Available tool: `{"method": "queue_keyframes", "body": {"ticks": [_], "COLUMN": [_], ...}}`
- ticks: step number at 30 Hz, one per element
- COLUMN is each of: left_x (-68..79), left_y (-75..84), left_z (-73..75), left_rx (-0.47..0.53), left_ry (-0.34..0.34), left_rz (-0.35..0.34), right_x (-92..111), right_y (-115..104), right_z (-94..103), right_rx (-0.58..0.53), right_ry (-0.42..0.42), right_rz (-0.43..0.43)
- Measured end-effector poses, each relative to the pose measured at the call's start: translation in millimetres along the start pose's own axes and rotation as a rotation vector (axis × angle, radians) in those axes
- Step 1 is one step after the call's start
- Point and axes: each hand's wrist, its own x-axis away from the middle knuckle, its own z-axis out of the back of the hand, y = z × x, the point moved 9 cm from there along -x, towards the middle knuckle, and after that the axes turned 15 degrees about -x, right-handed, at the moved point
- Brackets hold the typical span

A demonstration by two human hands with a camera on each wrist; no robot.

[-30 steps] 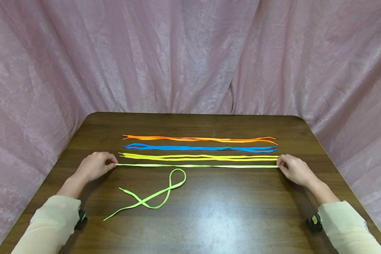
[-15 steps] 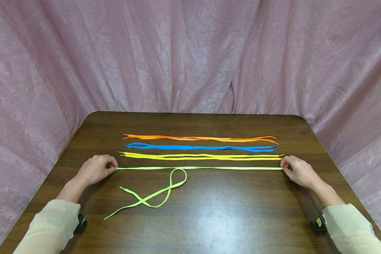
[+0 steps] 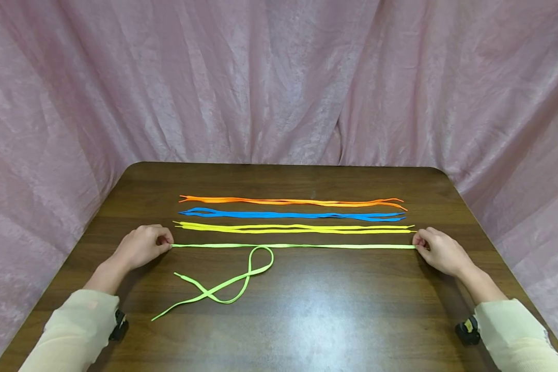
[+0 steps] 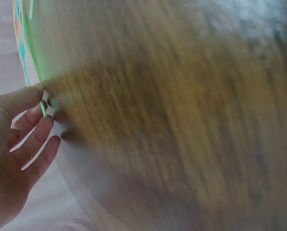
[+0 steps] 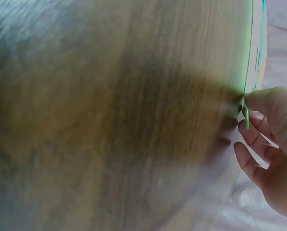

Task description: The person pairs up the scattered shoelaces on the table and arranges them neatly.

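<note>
A light green shoelace (image 3: 344, 246) runs straight from side to side, stretched between the two hands. Its left end is pinched by my left hand (image 3: 139, 247) between thumb and forefinger, and the tip (image 4: 44, 110) pokes out below the thumb in the left wrist view. My right hand (image 3: 442, 250) pinches the other end, whose tip (image 5: 247, 120) shows past the thumb in the right wrist view. A second light green shoelace (image 3: 228, 284) lies looped and crossed on the table, its loop's top meeting the straight one in the head view.
Beyond the hands lie yellow shoelaces (image 3: 288, 226), then blue shoelaces (image 3: 269, 215) and orange shoelaces (image 3: 260, 201), in parallel rows across the brown wooden table (image 3: 279, 341). A pink curtain (image 3: 279, 82) hangs behind the table's far edge.
Both hands have shifted slightly nearer the person with the straight green shoelace, and the right hand has moved a little to the right. It now lies farther from the yellow shoelaces.
</note>
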Motion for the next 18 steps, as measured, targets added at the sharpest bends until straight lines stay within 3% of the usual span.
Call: {"method": "queue_keyframes", "body": {"ticks": [18], "left_x": [4.3], "left_y": [0.2], "left_z": [1.0], "left_rx": [-0.009], "left_ry": [-0.032], "left_rz": [0.012], "right_x": [-2.3], "right_y": [-4.2], "right_z": [-0.7], "right_rx": [-0.005], "right_ry": [-0.002], "right_rz": [0.028]}}
